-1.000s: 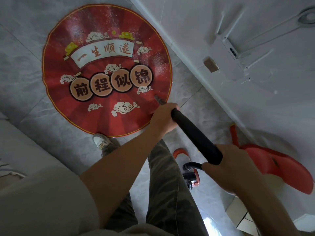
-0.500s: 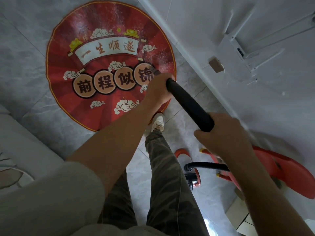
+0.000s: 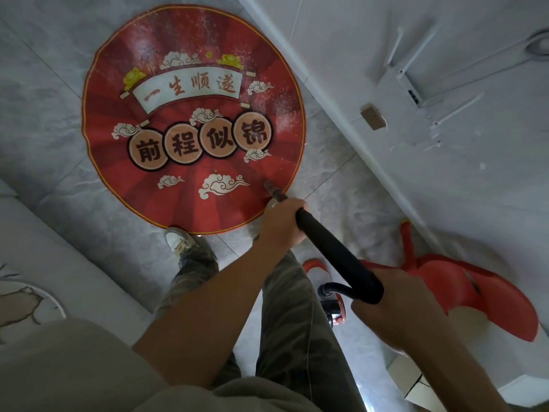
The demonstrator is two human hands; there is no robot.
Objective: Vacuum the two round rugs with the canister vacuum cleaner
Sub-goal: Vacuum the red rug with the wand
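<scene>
A round red rug (image 3: 190,69) with clouds and Chinese characters lies on the grey tiled floor ahead of me. White dust speckles its right side. I hold the black vacuum wand (image 3: 335,257) with both hands. My left hand (image 3: 282,226) grips it near the front, my right hand (image 3: 395,304) grips its rear end. The nozzle tip (image 3: 271,188) touches the rug near its lower right edge. Behind my right leg, the red canister vacuum (image 3: 329,295) stands on the floor, partly hidden. A second round rug's edge (image 3: 26,304) shows at the far left.
A white wall with a baseboard (image 3: 356,138) runs diagonally to the right of the rug. A red plastic chair (image 3: 463,289) stands close to my right hand. A wall socket (image 3: 372,116) and a white router (image 3: 413,84) sit on the wall. My left shoe (image 3: 176,239) touches the rug's near edge.
The wand and both hands have pulled back toward me. The nozzle slid from the rug's right-hand character circle down to its lower right edge. My left foot stepped to the rug's near edge.
</scene>
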